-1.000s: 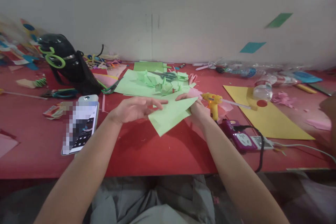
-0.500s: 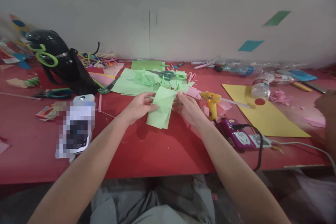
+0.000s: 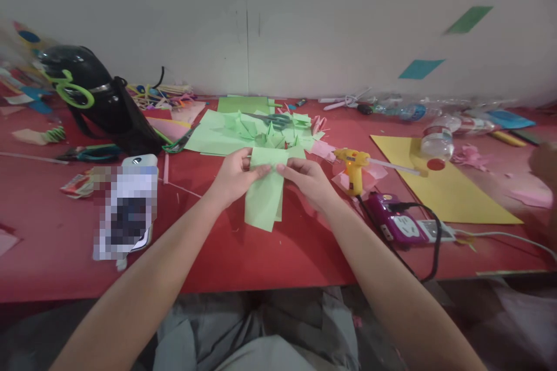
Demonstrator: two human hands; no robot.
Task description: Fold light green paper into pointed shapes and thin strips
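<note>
Red table [image 3: 270, 255]: phone [image 3: 126, 208], glue gun [image 3: 353, 163], yellow sheet [image 3: 452, 185], green scraps [image 3: 243, 127]

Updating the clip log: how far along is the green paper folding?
Done: a heap of folded green pieces lies behind the hands. In hand: left hand and right hand pinch the top edge of a partly folded green sheet, held over the red table. Left, probably: flat green sheets under the heap look unfolded; the glue gun and scissors lie untouched.
</note>
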